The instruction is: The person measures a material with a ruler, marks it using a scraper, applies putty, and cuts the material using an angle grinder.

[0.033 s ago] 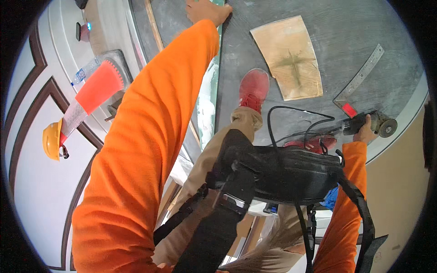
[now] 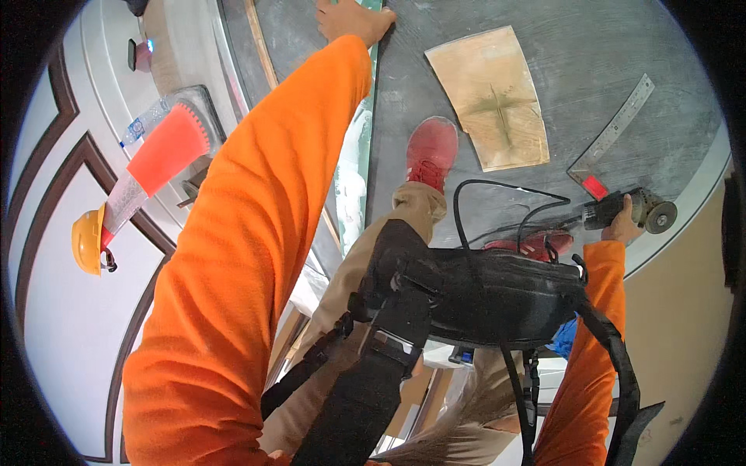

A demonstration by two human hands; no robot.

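My right hand [image 2: 622, 224] is wrapped around the body of a black angle grinder [image 2: 639, 208], its round disc pointing right, low over the grey floor near a curved pale edge. The grinder's black cable [image 2: 458, 206] loops left beside my red shoes. Far ahead, my left hand [image 2: 353, 21] spans a long whitish strip with a green edge [image 2: 353, 190], thumb on its right side and the other fingers on its left. The picture's upper edge cuts off part of that hand. My left sleeve covers much of the strip.
A stained tan tile-like piece [image 2: 522, 78] lies on the grey surface [image 2: 590, 46]. Right of it is a metal square [image 2: 614, 128] with a red patch. A thin wooden strip [image 2: 262, 43], an orange-red handsaw [image 2: 175, 147] and a yellow hard hat [image 2: 87, 239] are at left. A black bag [image 2: 489, 295] hangs before me.
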